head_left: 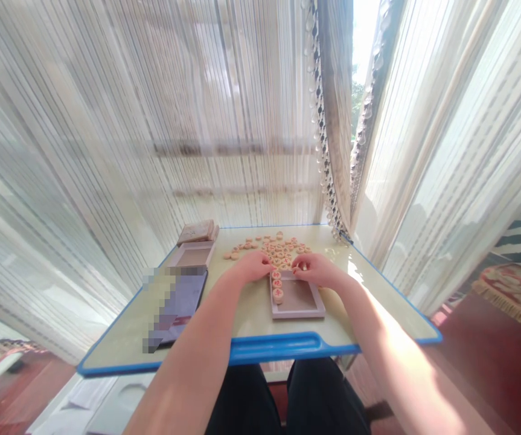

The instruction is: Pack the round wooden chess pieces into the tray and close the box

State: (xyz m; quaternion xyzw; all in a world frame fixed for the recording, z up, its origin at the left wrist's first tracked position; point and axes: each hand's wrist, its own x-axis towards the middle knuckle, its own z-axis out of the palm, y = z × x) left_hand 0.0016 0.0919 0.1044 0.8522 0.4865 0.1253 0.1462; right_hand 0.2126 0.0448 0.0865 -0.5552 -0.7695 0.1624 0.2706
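Note:
Several round wooden chess pieces [273,244] lie scattered at the far side of a small table [251,314] with a blue rim. A shallow white tray [297,300] sits in front of them, with three pieces [277,285] lined along its left wall. My left hand [253,266] rests at the tray's far left corner, fingers curled over the loose pieces. My right hand [315,267] lies at the tray's far edge, fingers bent and pinched close to a piece; what they hold is too small to make out.
A second shallow tray [193,255] and a folded board or box [197,231] stand at the far left. A dark flat device [176,305] lies on the left. Sheer curtains [151,121] hang close behind the table. My dark-clothed legs [287,399] are under the near edge.

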